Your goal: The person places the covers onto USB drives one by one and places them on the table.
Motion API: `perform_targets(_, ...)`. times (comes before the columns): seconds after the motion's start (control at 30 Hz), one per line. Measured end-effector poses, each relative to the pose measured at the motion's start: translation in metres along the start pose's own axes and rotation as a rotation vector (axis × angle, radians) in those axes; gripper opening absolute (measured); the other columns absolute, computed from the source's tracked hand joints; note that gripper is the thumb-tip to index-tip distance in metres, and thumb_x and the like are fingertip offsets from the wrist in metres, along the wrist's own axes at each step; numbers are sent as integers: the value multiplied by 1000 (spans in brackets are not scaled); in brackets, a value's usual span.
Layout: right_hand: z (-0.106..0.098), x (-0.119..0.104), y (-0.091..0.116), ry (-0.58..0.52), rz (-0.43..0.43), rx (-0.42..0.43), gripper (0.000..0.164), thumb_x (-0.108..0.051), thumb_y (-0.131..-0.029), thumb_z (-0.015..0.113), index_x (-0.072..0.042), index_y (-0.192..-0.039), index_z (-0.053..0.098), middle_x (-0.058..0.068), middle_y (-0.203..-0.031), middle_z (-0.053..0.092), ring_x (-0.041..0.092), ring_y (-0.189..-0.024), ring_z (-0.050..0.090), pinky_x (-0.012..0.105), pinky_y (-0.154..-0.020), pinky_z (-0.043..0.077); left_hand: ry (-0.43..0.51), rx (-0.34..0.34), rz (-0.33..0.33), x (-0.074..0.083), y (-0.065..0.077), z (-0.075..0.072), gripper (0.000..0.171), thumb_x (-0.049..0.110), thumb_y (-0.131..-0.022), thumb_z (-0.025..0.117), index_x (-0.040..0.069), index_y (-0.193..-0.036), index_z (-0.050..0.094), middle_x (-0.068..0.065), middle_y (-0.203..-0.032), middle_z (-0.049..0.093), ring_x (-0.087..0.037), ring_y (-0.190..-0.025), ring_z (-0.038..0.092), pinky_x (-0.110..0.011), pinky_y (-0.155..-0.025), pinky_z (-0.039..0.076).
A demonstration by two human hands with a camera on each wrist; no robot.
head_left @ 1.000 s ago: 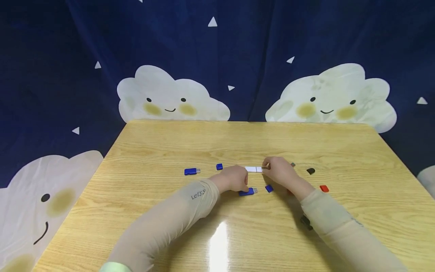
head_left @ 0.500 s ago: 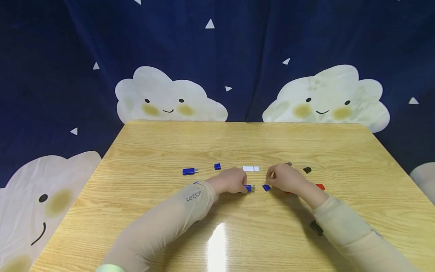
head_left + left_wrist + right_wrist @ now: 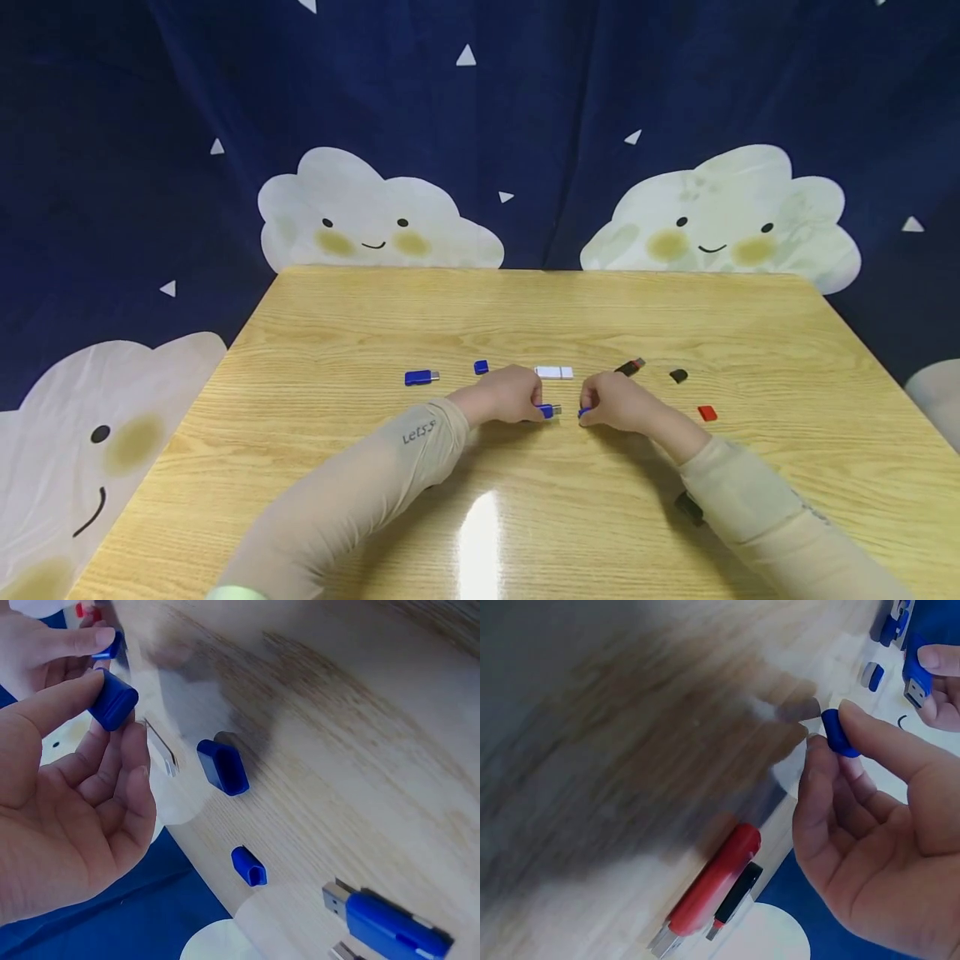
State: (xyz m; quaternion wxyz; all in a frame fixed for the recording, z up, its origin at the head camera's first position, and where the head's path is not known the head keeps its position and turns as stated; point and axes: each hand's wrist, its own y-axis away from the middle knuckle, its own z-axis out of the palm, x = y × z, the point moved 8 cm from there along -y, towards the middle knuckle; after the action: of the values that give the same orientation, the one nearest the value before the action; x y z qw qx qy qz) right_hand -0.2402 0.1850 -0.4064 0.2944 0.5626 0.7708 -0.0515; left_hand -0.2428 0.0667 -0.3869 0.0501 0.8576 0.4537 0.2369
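Note:
My left hand pinches a blue USB stick between thumb and fingers, its metal plug pointing right towards the other hand. Just across a small gap, my right hand pinches a small blue cap between thumb and index finger. In the left wrist view, the held stick shows its rounded blue end facing the camera. Right behind the hands on the table lies a white USB stick with its cap on.
On the left lie an uncapped blue USB stick and a blue cap. To the right are a black-and-red USB stick, a black cap and a red cap. A red USB stick lies beneath the right hand.
My right hand has come from the white stick's right end towards me and picked up the blue cap. The left hand has kept its grip on the blue stick, shifting slightly.

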Motion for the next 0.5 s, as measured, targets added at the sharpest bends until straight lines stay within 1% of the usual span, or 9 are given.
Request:
perform_targets(0.13,0,5,0,-75,6,16,13,-9,-77,72,-7,-75,59,-1,-66,52,11,-59,44,25,-57,38,21,3,6,-1,-1,0,22,25,-82,69,16,-68,55,9,-66,49,-5,-59,44,-18,-52,34)
perform_targets(0.23,-3,9,2,-182,14,24,10,-8,-79,70,-4,-78,61,1,-63,56,11,-57,49,26,-54,42,41,6,12,-1,-1,1,23,24,-82,70,16,-68,54,9,-66,48,-5,-59,43,-18,-52,34)
perform_targets(0.3,-5,10,4,-256,21,25,8,-6,-80,68,-2,-81,61,2,-62,56,13,-55,50,26,-52,43,50,8,26,-2,-2,1,22,24,-82,70,15,-69,55,8,-66,49,-6,-61,44,-18,-54,34)
perform_targets(0.37,-7,9,5,-310,21,22,7,-4,-81,66,0,-83,61,3,-63,57,14,-57,53,27,-53,45,58,13,41,-2,-3,1,21,24,-83,70,14,-70,56,8,-66,49,-7,-63,45,-18,-58,35)
perform_targets(0.5,-10,5,8,-369,19,24,8,-1,-82,64,3,-87,60,3,-67,57,15,-60,53,29,-54,47,80,26,60,-2,-5,-1,20,23,-83,70,13,-71,57,7,-64,51,-7,-63,46,-18,-61,36)
